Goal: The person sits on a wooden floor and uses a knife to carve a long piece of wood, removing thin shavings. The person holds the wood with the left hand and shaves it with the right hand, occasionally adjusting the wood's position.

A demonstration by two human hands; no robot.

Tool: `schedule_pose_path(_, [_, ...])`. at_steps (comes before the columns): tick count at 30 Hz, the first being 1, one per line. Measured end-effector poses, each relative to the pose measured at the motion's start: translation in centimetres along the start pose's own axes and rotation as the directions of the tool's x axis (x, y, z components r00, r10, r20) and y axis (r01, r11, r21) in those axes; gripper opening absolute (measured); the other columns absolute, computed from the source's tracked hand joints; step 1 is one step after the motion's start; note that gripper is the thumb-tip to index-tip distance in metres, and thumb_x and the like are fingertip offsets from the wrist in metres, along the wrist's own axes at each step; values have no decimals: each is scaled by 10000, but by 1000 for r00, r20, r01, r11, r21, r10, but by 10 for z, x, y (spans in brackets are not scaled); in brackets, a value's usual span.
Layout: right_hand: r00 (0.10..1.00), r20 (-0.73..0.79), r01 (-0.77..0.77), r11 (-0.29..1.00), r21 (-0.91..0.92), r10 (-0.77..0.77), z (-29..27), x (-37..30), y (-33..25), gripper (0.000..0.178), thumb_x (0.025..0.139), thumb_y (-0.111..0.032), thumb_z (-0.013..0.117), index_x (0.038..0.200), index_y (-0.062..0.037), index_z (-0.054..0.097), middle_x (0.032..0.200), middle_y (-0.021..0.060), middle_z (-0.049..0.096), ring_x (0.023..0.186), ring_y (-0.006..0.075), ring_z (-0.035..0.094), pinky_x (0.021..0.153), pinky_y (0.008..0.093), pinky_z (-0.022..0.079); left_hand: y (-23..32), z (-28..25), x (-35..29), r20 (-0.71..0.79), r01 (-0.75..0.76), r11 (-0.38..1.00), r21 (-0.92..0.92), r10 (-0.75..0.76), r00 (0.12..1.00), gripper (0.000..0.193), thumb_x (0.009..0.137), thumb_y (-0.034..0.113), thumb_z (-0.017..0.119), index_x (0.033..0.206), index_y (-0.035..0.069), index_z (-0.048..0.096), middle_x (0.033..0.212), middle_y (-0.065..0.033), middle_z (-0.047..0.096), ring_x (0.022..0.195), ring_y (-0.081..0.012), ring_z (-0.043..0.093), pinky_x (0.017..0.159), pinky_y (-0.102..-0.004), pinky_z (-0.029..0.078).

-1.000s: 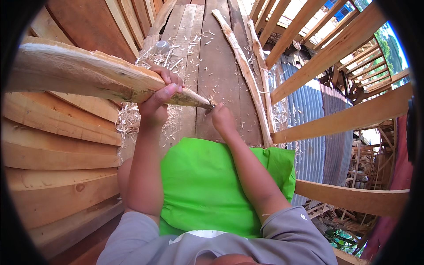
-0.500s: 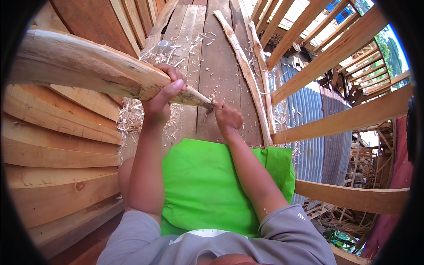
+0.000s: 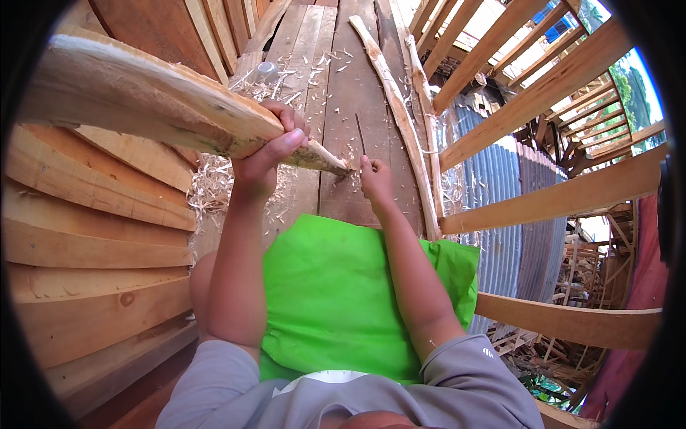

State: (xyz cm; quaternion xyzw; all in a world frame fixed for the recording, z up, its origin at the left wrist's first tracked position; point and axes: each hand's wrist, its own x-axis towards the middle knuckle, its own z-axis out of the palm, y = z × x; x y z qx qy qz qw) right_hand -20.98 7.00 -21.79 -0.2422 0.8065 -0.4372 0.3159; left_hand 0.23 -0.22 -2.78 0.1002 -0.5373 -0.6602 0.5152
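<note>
A long, thick piece of pale wood (image 3: 164,107) slants from the upper left down to a narrow end near the middle of the floor. My left hand (image 3: 275,146) is wrapped round it close to that narrow end. Just right of the wood's end, my right hand (image 3: 376,179) is closed on a knife, whose thin dark blade (image 3: 360,132) points away from me. The blade stands apart from the wood. My fist hides the knife's handle. Green cloth (image 3: 332,286) covers my lap.
Curled shavings (image 3: 212,187) lie on the plank floor (image 3: 346,79), with a clear plastic cup (image 3: 266,71) beyond. Two peeled poles (image 3: 396,107) lie along the right. Stacked boards (image 3: 100,236) stand at left; a slatted wooden railing (image 3: 543,204) and corrugated metal sheets (image 3: 493,193) are at right.
My right hand has moved slightly right and away from the wood's narrow end, and the knife blade now shows, pointing forward. My left hand keeps its hold with little movement.
</note>
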Motion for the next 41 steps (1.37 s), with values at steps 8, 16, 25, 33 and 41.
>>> schedule_pose_path(8, [973, 225, 30, 997, 76, -46, 11, -1, 22, 343, 1019, -287, 427, 832, -40, 575, 643, 14, 503, 529, 106, 443, 464, 324, 368, -5, -1, 3, 37, -34, 996, -81, 37, 999, 156, 785, 28, 633, 898, 34, 526, 795, -47, 515, 759, -162, 547, 749, -324, 449])
schedule_pose_path(16, [973, 73, 220, 975, 14, -221, 6, -12, 10, 354, 1011, -257, 417, 795, -22, 571, 634, 37, 507, 552, 134, 446, 521, 343, 379, -3, 3, 3, 22, -7, 1000, -10, 8, 1000, 170, 762, 64, 576, 896, 61, 471, 767, -70, 493, 755, -182, 509, 807, -370, 431])
schedule_pose_path(25, [952, 95, 305, 919, -250, -290, -1, -20, 0, 336, 984, -244, 450, 827, 9, 605, 733, 195, 603, 711, 341, 584, 670, 444, 430, -4, 1, 3, 31, -31, 996, -84, 34, 999, 163, 780, 33, 637, 897, 33, 524, 793, -44, 509, 758, -163, 552, 753, -326, 451])
schedule_pose_path(33, [928, 123, 371, 861, -348, -351, -7, -36, -22, 451, 982, -393, 449, 856, 1, 630, 815, 273, 626, 820, 469, 598, 709, 530, 439, -3, 3, 3, 13, -24, 999, -49, 25, 1000, 165, 775, 44, 614, 896, 46, 503, 775, -54, 508, 762, -161, 537, 786, -339, 443])
schedule_pose_path(41, [979, 205, 53, 967, -249, -1, -2, -20, -23, 611, 938, -586, 467, 863, -24, 697, 754, 216, 680, 693, 334, 688, 643, 504, 485, -5, 1, 3, 30, -34, 996, -84, 37, 999, 158, 783, 44, 636, 891, 41, 520, 783, -45, 520, 767, -159, 556, 770, -324, 447])
